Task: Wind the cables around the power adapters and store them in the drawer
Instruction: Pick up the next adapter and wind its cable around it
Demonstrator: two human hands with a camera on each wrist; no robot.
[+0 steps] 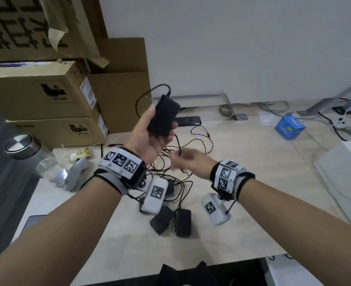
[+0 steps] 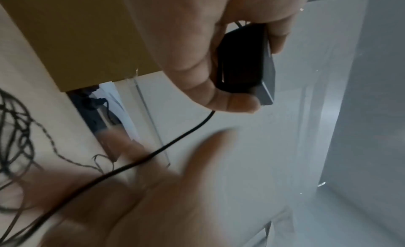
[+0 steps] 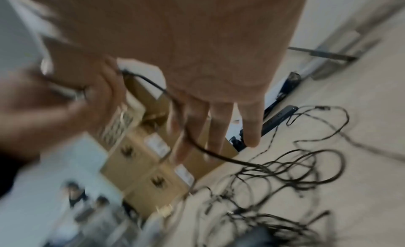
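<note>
My left hand [image 1: 149, 131] is raised above the table and grips a black power adapter [image 1: 166, 112] by its sides, as the left wrist view shows [image 2: 241, 60]. Its thin black cable [image 1: 178, 145] hangs from the lower end towards my right hand [image 1: 188, 162], which is blurred. In the right wrist view the right hand's fingers [image 3: 219, 122] are straight and the cable [image 3: 197, 143] lies across them. Two more black adapters [image 1: 162, 219] [image 1: 184, 221] lie on the table near me, beside a tangle of cables [image 1: 170, 178]. No drawer is plainly in view.
Stacked cardboard boxes [image 1: 46, 96] fill the back left. A clear water bottle with a metal cap [image 1: 42, 159] lies on the left. A black power strip [image 1: 188, 120] sits behind the hands, a blue box [image 1: 289, 126] at the back right, a white unit [image 1: 346, 172] on the right.
</note>
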